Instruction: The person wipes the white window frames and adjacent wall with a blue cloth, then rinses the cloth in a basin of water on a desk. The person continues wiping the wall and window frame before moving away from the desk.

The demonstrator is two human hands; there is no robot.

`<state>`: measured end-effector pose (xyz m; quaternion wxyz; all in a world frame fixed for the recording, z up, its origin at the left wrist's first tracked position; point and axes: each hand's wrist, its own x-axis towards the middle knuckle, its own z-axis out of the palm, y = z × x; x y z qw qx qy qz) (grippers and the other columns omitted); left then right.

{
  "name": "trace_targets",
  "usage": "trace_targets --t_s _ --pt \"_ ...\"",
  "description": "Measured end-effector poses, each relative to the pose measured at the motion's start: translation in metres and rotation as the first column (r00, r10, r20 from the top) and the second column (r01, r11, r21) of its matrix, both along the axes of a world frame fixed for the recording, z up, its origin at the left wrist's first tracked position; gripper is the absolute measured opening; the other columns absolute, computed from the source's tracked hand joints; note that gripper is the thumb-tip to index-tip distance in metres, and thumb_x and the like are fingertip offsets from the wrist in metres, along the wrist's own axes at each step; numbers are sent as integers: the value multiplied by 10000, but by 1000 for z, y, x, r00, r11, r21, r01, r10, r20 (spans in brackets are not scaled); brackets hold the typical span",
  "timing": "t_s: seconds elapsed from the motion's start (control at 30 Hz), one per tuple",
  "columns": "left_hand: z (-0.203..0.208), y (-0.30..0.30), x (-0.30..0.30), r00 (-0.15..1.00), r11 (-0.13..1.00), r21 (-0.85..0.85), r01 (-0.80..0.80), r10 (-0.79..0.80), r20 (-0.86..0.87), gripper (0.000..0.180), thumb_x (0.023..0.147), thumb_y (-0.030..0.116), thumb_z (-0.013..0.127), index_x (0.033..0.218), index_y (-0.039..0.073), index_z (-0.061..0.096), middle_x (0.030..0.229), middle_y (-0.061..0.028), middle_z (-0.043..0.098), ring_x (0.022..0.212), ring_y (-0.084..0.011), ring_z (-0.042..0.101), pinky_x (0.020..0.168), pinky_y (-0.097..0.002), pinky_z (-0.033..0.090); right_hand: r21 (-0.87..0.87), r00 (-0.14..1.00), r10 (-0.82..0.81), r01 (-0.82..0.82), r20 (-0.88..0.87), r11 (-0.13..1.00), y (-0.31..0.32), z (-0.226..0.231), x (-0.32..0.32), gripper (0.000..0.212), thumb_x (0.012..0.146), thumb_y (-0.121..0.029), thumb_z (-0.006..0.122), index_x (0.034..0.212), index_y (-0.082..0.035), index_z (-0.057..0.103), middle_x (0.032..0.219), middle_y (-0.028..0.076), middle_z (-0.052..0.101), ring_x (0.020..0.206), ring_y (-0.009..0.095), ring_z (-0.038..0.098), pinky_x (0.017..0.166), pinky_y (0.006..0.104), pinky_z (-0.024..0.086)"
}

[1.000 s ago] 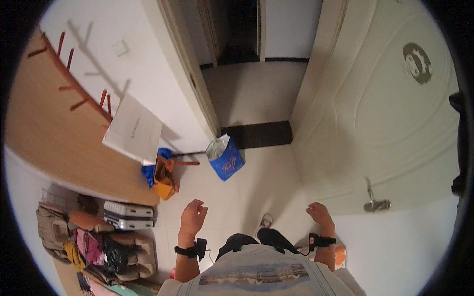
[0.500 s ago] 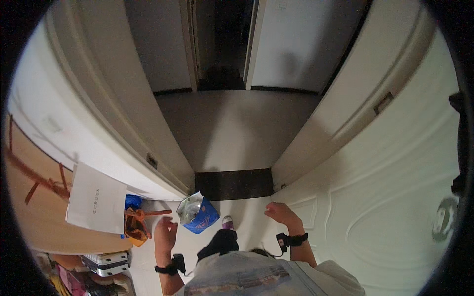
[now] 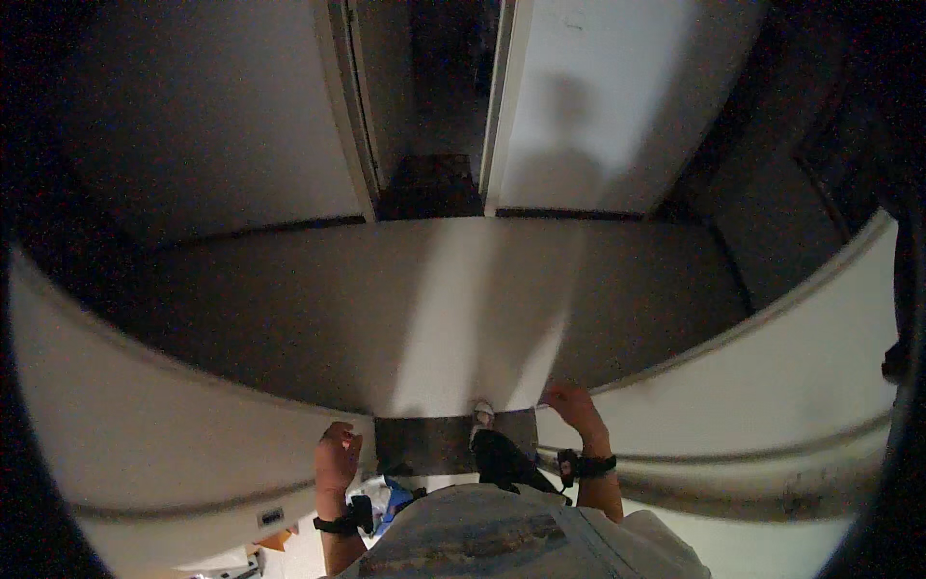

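My left hand (image 3: pixel 338 458) is beside the left door jamb, its fingers curled in and nothing visible in them. A black strap with a small box sits on that wrist. On the other side, my right hand (image 3: pixel 577 407) hangs near the right jamb, fingers loosely bent and empty, touching nothing that I can see. It wears a similar black wrist strap (image 3: pixel 586 466). Between the hands, my foot in a light shoe (image 3: pixel 483 415) is on the dark threshold (image 3: pixel 424 444). A blue bag (image 3: pixel 394 504) is partly hidden behind my left wrist and shirt.
Beyond the doorway runs a dim hallway floor (image 3: pixel 444 318) with a strip of light and my shadow. A doorway (image 3: pixel 439 106) into a dark room opens in the far wall. White surfaces (image 3: pixel 752 405) flank me. Something orange (image 3: pixel 275 540) shows at lower left.
I have moved forward into the doorway, so the threshold is now under my foot. The blue bag has slipped back toward the lower edge; the white paper bag is out of view.
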<state>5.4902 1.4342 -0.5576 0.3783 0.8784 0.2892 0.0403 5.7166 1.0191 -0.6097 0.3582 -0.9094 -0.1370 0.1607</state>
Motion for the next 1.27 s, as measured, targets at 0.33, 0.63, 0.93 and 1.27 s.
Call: trace_targets --t_s 0.33,0.63,0.93,1.27 --pt "-28 66 134 942 970 -40 -241 244 232 190 883 74 637 1068 38 615 894 -130 692 806 -253 683 667 -339 533 164 992 93 -77 -89 983 119 41 278 319 864 -322 719 837 -8 671 712 97 605 679 198 564 624 366 453" --pt "-9 241 369 990 900 429 -81 24 137 153 911 114 619 1051 52 613 965 -97 644 894 -199 629 772 -335 509 -187 1000 23 -21 6 982 235 14 513 339 823 -362 752 929 -42 717 898 171 720 849 292 698 761 413 549" --pt "126 463 741 998 944 326 40 -23 -57 241 890 111 657 1111 32 603 995 -104 641 925 -244 629 836 -394 508 14 957 -253 258 -143 966 381 63 764 396 765 -231 809 1035 -1 632 705 81 635 633 151 598 570 315 496" --pt "200 649 773 993 980 -194 -43 63 101 203 953 154 617 1126 49 612 1062 -113 622 911 -246 613 883 -388 501 -145 893 115 -195 -435 970 635 140 834 900 767 -249 815 1508 -148 313 1445 183 483 1318 338 484 1078 455 413"
